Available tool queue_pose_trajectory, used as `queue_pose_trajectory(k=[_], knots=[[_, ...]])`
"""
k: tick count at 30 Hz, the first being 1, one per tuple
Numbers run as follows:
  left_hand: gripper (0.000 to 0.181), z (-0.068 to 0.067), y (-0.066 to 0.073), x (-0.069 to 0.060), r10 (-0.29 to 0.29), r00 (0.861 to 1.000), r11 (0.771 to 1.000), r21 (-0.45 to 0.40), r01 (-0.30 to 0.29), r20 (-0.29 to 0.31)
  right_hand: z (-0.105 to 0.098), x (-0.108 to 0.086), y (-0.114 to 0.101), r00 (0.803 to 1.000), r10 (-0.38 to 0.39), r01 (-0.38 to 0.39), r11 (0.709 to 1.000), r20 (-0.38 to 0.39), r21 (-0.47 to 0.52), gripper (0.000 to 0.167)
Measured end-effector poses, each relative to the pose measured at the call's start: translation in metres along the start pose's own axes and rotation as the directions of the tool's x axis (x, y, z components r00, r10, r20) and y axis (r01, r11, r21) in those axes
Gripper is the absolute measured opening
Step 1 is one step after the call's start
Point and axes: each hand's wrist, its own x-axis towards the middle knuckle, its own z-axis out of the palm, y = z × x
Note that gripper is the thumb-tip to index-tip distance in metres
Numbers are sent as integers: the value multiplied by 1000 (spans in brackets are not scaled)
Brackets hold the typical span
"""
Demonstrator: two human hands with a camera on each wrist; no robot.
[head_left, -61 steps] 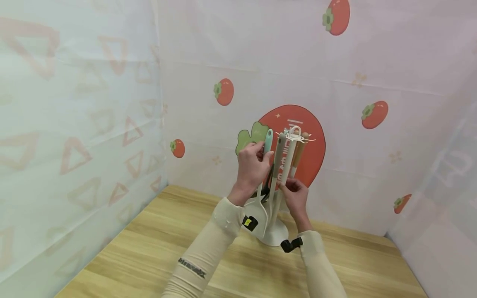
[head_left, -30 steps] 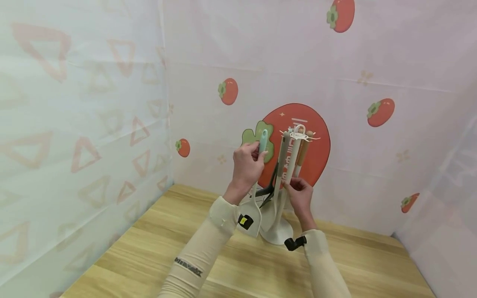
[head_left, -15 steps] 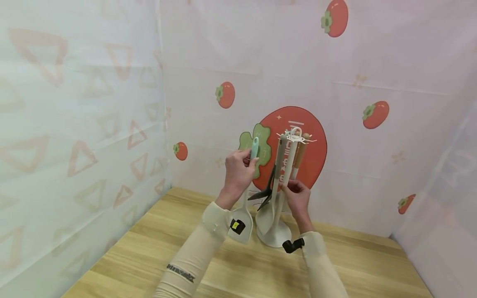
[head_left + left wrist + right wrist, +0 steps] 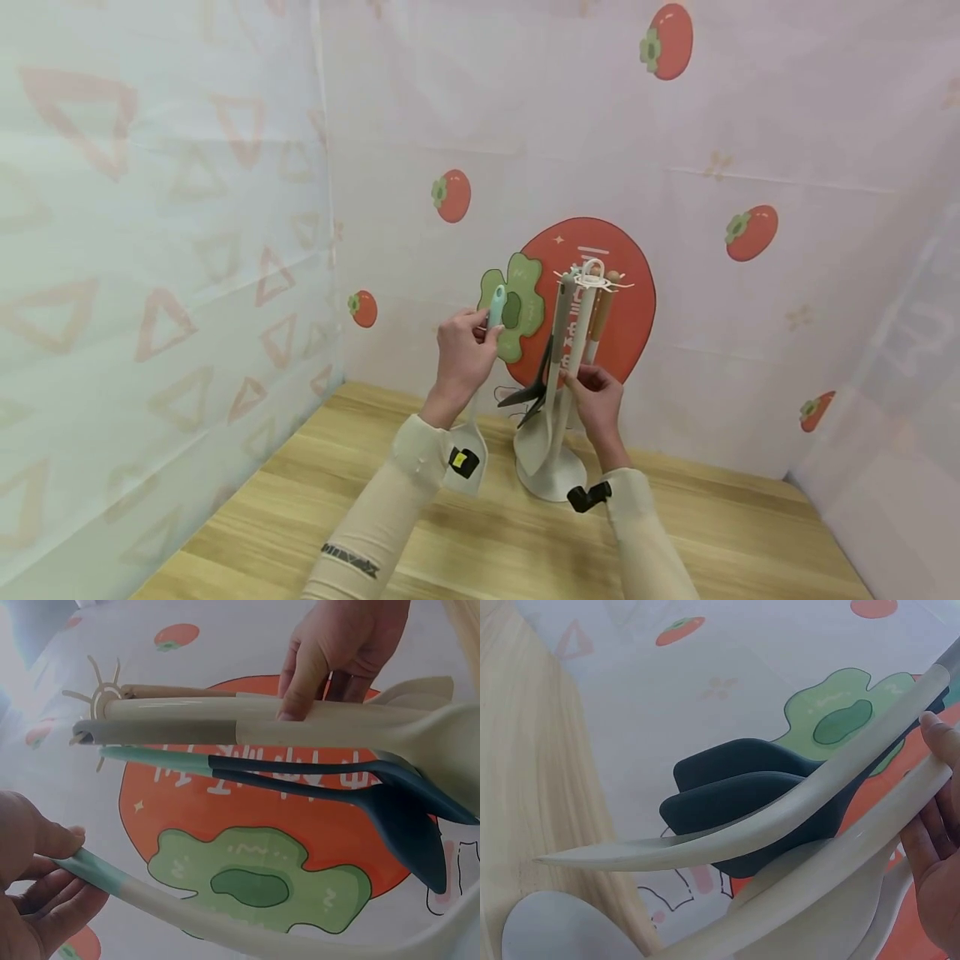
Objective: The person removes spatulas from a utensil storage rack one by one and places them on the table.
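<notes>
My left hand (image 4: 463,354) pinches the mint-green handle (image 4: 497,307) of a cream spatula (image 4: 468,454), which hangs upright left of the utensil rack, apart from it. The left wrist view shows thumb and fingers on that green handle end (image 4: 94,871). My right hand (image 4: 597,400) grips the white post (image 4: 581,333) of the rack about midway; the right wrist view shows its fingers round the post (image 4: 840,855). On the rack's hooked top (image 4: 592,282) hang a grey-handled cream utensil (image 4: 561,321), dark utensils with mint handles (image 4: 300,766) and brown-handled ones (image 4: 602,312).
The rack's round white base (image 4: 555,479) stands on the wooden table (image 4: 510,550) near the back wall. Patterned sheets with printed red fruit (image 4: 752,233) cover the back and sides; a large red print is right behind the rack.
My left hand has carried the green-handled spatula left and slightly down, away from the rack. My right hand has kept its grip on the post, and the rack stands where it was.
</notes>
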Motion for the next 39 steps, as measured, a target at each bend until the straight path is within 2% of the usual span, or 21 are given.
queue_pose_trajectory(k=[10,16,21,28,34,39], knots=[[19,-6,-8,1,-25,1000,1000,9,25,6,0,2,3,1000,4,-4,1000,3,30,26],[20,-13,-18,-1,-37,999,999,33,37,-7,0,1,4,1000,-9,9,999,-4,38,26],[19,-23,-27,-3,-50,999,996,68,50,-3,0,2,4,1000,9,-9,999,-3,33,26],[18,-37,-42,-9,-68,997,990,125,64,26,-1,13,31,999,43,-41,998,-32,56,24],[23,-48,-56,-14,-57,998,988,149,51,34,1,14,36,999,3,0,998,-47,61,25],[28,-63,-64,-18,-77,997,988,138,73,26,0,14,35,999,-7,10,998,-50,56,26]])
